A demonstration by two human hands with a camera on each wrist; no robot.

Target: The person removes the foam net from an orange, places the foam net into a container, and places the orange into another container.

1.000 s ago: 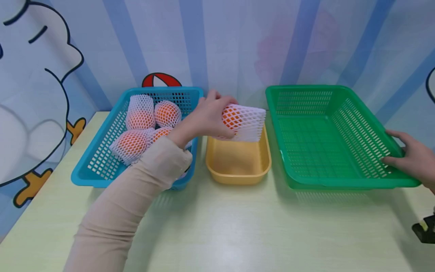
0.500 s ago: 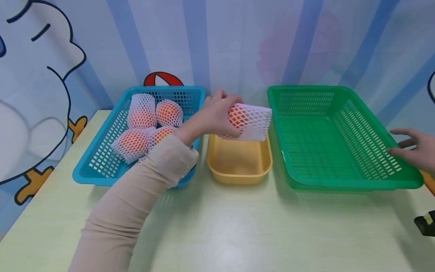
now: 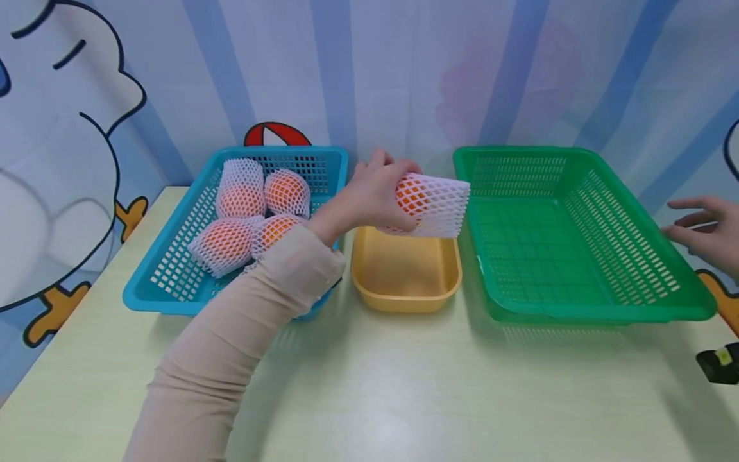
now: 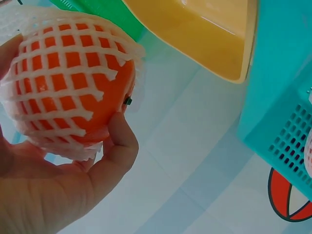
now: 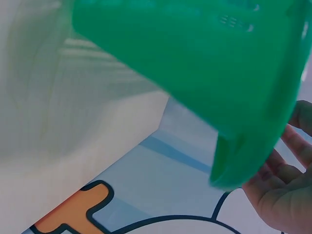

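Observation:
My left hand [image 3: 378,196] grips an orange fruit in a white foam net [image 3: 433,204] above the back of the yellow tub [image 3: 407,276]. In the left wrist view, fingers and thumb curl round the netted fruit [image 4: 68,78], whose orange skin shows at one end. Beside the green basket's right rim [image 3: 652,237], my right hand [image 3: 707,231] hovers with its fingers loosely extended. The right wrist view has that hand [image 5: 287,180] near the green basket [image 5: 195,63]; whether it touches the rim I cannot tell.
A blue basket [image 3: 167,256] on the left holds several net-wrapped orange fruits [image 3: 225,244]. The baskets and tub stand on a pale table [image 3: 404,385] before a striped, cartoon-printed curtain [image 3: 392,77]. A black object [image 3: 718,364] shows at the right edge.
My left hand has carried the netted fruit a little to the right. My right hand has come off the green basket's rim and moved up.

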